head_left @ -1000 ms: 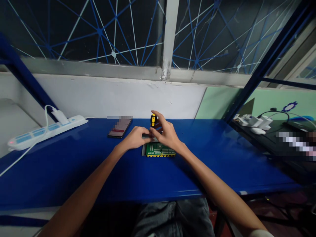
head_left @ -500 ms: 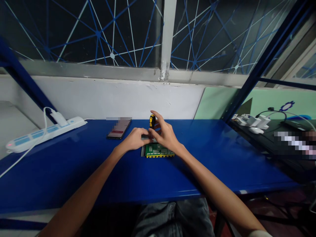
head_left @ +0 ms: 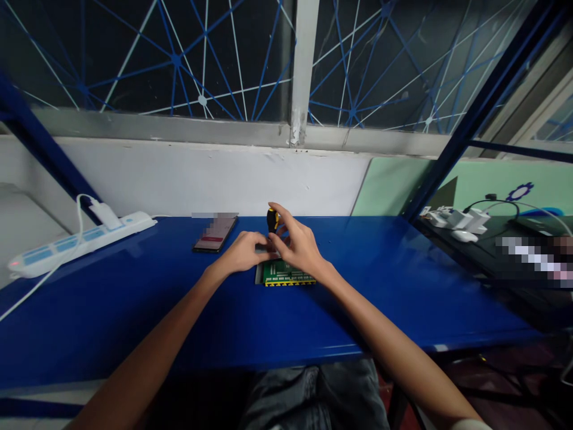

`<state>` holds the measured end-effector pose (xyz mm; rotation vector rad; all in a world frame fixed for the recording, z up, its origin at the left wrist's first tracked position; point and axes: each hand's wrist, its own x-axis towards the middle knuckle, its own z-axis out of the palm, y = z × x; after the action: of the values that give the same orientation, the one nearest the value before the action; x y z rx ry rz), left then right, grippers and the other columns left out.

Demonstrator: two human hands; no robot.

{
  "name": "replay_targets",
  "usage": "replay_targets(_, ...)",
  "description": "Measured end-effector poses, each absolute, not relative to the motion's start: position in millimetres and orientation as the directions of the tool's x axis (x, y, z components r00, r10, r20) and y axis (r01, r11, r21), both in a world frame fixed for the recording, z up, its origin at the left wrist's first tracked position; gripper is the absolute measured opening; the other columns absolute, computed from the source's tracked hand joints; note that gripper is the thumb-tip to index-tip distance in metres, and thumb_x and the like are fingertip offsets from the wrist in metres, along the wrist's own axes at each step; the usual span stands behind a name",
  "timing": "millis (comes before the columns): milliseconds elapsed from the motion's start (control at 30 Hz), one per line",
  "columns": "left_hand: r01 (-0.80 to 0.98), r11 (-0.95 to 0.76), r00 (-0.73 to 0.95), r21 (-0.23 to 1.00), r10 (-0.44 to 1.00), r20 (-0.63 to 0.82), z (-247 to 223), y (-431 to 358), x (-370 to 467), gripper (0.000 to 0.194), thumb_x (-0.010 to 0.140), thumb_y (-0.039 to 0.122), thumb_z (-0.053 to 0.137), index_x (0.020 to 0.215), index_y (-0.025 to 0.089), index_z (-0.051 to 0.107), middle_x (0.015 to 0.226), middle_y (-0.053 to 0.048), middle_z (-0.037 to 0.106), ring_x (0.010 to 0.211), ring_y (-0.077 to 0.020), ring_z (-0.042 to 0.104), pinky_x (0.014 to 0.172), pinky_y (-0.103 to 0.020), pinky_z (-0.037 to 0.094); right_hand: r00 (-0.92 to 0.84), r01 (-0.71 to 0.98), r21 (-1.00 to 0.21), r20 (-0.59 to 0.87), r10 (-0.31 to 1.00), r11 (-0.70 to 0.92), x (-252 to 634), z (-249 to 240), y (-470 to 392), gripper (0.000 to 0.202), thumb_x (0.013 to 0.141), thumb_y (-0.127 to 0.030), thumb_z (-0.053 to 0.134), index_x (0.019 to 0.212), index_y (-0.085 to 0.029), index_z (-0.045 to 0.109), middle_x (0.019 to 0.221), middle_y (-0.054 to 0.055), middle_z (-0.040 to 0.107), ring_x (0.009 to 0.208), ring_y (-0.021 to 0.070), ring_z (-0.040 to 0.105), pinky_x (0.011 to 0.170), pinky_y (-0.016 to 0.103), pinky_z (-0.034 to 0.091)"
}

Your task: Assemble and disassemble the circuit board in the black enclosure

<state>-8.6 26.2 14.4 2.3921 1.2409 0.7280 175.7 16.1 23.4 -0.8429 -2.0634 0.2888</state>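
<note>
The right hand [head_left: 299, 242] pinches the upright black-and-yellow screwdriver [head_left: 272, 221] above the far part of the green circuit board [head_left: 282, 273], which lies on the blue tabletop [head_left: 250, 322]. The left hand [head_left: 244, 252] reaches beside the screwdriver, thumb and fingers curled close together; whether they grip anything is hidden.

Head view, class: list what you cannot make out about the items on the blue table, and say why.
Head view:
- Tip of the yellow-and-black tool: hidden behind the hands.
- Far part of the green circuit board: covered by the left hand and right hand.
- Phone screen: partly pixelated.
- Dark specks: too small to identify.
</note>
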Motion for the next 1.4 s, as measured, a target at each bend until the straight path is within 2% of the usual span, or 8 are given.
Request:
replay_targets(133,0.622,-0.559,0.504,0.548,0.822,0.266,13.4,26.6,-9.0,0.025,0.079,0.036,0.063,0.08,0.014,0.075,0.085,-0.009,0.073,0.079,-0.0213,0.065,0.073,-0.03,0.044,-0.385,0.477,-0.48,0.638,0.667,0.736,176.1,23.8,15.0,0.063,0.086,-0.03,0.047,0.147,-0.025,0.03,0.103,0.006,0.063,0.072,0.0167,0.06,0.068,0.034,0.051)
replay_targets(400,0.608,-0.588,0.553,0.534,0.796,0.247,14.0,26.1,-10.2,0.025,0.081,0.035,0.059,0.082,0.015,0.074,0.081,-0.007,0.072,0.075,-0.0189,0.062,0.07,-0.029,0.042,-0.402,0.446,-0.489,0.639,0.656,0.749,177.9,21.8,14.8,0.066,0.087,-0.026,0.043,0.15,-0.025,0.024,0.111,0.007,0.063,0.092,0.0216,0.063,0.075,0.036,0.054)
replay_targets(667,0.608,-0.564,0.529,0.559,0.812,0.245,13.6,26.7,-10.4,0.023,0.079,0.032,0.06,0.082,0.015,0.076,0.082,-0.006,0.073,0.076,-0.0192,0.063,0.071,-0.028,0.043,-0.386,0.476,-0.504,0.617,0.686,0.721,178.2,21.2,14.6,0.064,0.088,-0.03,0.046,0.149,-0.025,0.026,0.104,0.007,0.065,0.079,0.0194,0.063,0.072,0.036,0.053)
replay_targets(867,0.617,-0.573,0.554,0.54,0.803,0.219,15.1,26.9,-12.5,0.026,0.081,0.032,0.058,0.087,0.015,0.077,0.073,-0.003,0.072,0.072,-0.0184,0.062,0.068,-0.027,0.042,-0.406,0.438,-0.51,0.623,0.669,0.74,179.3,20.2,15.3,0.067,0.087,-0.025,0.043,0.15,-0.026,0.023,0.104,0.005,0.065,0.085,0.0192,0.064,0.073,0.034,0.054)
replay_targets(1100,0.621,-0.59,0.524,0.516,0.802,0.287,12.7,27.5,-10.9,0.022,0.08,0.036,0.063,0.08,0.018,0.076,0.082,-0.006,0.073,0.075,-0.018,0.063,0.071,-0.028,0.044,-0.403,0.44,-0.515,0.619,0.674,0.736,179.2,19.7,15.6,0.067,0.086,-0.027,0.046,0.15,-0.028,0.024,0.103,0.005,0.065,0.081,0.0183,0.064,0.073,0.034,0.054)
replay_targets(1267,0.601,-0.584,0.527,0.545,0.803,0.28,10.7,27.9,-9.8,0.022,0.08,0.034,0.061,0.078,0.016,0.075,0.082,-0.007,0.073,0.076,-0.0179,0.063,0.07,-0.028,0.043,-0.383,0.466,-0.503,0.627,0.678,0.728,178.3,20.7,14.3,0.068,0.086,-0.031,0.049,0.15,-0.027,0.026,0.1,0.005,0.064,0.078,0.0186,0.063,0.07,0.035,0.054)
replay_targets(1400,0.576,-0.589,0.55,0.567,0.792,0.264,10.0,28.6,-10.3,0.022,0.081,0.031,0.058,0.076,0.015,0.073,0.081,-0.006,0.072,0.075,-0.0175,0.062,0.07,-0.028,0.043,-0.386,0.464,-0.492,0.636,0.668,0.736,178.6,20.9,14.1,0.068,0.086,-0.029,0.046,0.15,-0.026,0.024,0.107,0.007,0.064,0.085,0.0201,0.063,0.073,0.035,0.054)
